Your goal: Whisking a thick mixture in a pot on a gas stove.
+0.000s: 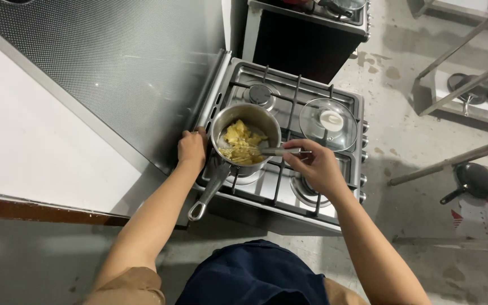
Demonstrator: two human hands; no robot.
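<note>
We steady the steel saucepan on the stove, our left hand resting against its rim. Our right hand grips a metal utensil whose end lies in the yellow food inside the saucepan. A glass lid lies on the burner just beside it.

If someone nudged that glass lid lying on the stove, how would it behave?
The glass lid would probably slide with a scrape rather than roll, since it lies flat across the metal grate. Being glass, it looks fairly heavy for its size and likely breakable if it dropped onto the floor. Its central knob seems the safest grip.
</note>
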